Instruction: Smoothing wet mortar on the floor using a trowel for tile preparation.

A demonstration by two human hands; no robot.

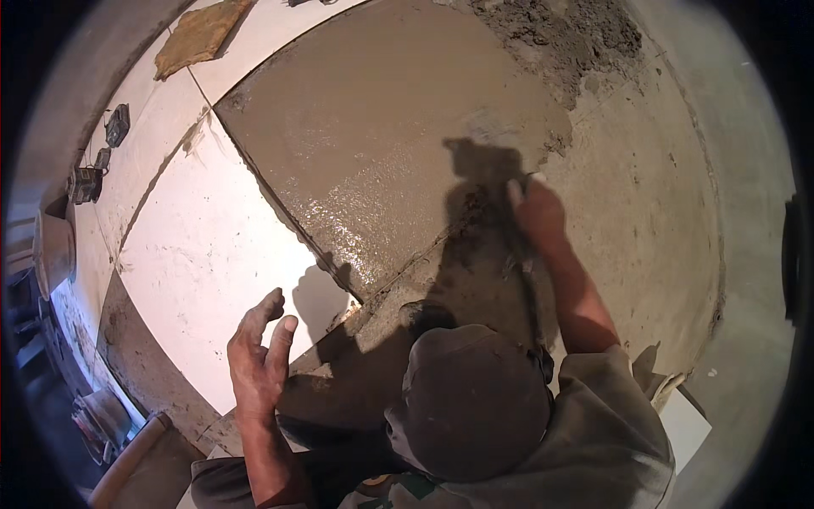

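My right hand (539, 214) reaches out to the near right edge of a smooth bed of wet grey mortar (365, 127). Its fingers are closed around a small tool that looks like a trowel (515, 193); the blade is lost in shadow. My left hand (259, 356) hovers with fingers spread over the near corner of a large white floor tile (212, 254), holding nothing. That tile lies against the left edge of the mortar bed. My dark cap (475, 399) and grey shirt fill the lower middle.
A rough heap of darker mortar (560, 34) sits at the far right of the bed. More white tiles run along the left, with a brown sack (199, 34) and small dark objects (117, 125) on them. A bucket (55, 250) stands far left. Bare concrete lies right.
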